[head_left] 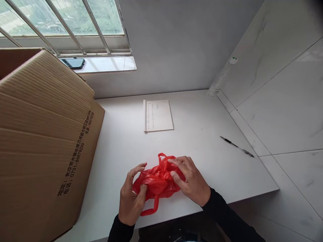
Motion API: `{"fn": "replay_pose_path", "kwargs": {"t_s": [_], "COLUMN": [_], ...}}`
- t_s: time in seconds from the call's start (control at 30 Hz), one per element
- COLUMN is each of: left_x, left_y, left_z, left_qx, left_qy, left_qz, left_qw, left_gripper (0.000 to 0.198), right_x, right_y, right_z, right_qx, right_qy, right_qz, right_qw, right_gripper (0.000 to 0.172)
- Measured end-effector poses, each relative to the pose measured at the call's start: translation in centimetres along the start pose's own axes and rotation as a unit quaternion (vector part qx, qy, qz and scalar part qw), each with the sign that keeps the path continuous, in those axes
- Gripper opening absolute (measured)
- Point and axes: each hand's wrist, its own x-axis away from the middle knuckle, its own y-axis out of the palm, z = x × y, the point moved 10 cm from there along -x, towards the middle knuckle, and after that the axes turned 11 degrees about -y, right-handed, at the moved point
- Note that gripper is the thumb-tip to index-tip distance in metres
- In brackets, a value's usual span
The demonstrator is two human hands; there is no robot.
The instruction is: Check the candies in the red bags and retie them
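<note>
A crumpled red plastic bag (153,181) lies on the white tabletop near its front edge, knotted at the top. Loop handles stick out at its back and front; what is inside is hidden. My left hand (132,198) grips the bag's left end, thumb on the near side and fingers curled over the far side. On the right, my right hand (190,179) holds the bag beside the knot, its thumb and index finger pressing on the red plastic from two sides.
A large cardboard box (50,144) stands at the left. Behind the bag is a paper notepad (160,116); a black pen (236,146) lies at the right. A phone (73,63) rests on the sill of the barred window. Walls border the table's back and right.
</note>
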Motion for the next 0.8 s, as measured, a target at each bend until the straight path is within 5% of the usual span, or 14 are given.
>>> {"fn": "replay_pose_path", "kwargs": {"t_s": [0.2, 0.33, 0.47, 0.63, 0.8], "left_x": [1.1, 1.2, 0.8, 0.5, 0.7], "left_y": [2.5, 2.7, 1.3, -1.8, 0.7], "left_z": [3.3, 3.0, 2.4, 0.7, 2.2], "left_qx": [-0.156, -0.184, -0.132, -0.038, -0.057], "left_qy": [0.112, 0.142, 0.114, -0.011, 0.019], "left_qz": [-0.047, -0.024, 0.004, 0.070, -0.004], "left_qw": [0.980, 0.972, 0.985, 0.997, 0.998], "left_gripper": [0.049, 0.030, 0.015, 0.012, 0.047], "right_x": [0.1, 0.4, 0.5, 1.1, 0.7], "right_y": [1.6, 1.8, 0.5, -2.8, -1.8], "right_z": [-0.8, -1.1, -0.6, 1.6, 0.5], "right_qx": [0.018, 0.023, 0.000, -0.007, -0.019], "right_qy": [-0.028, -0.062, -0.061, 0.044, 0.027], "right_qz": [-0.058, -0.058, -0.019, 0.067, 0.063], "right_qw": [0.998, 0.996, 0.998, 0.997, 0.997], "right_gripper": [0.037, 0.038, 0.023, 0.016, 0.044]}}
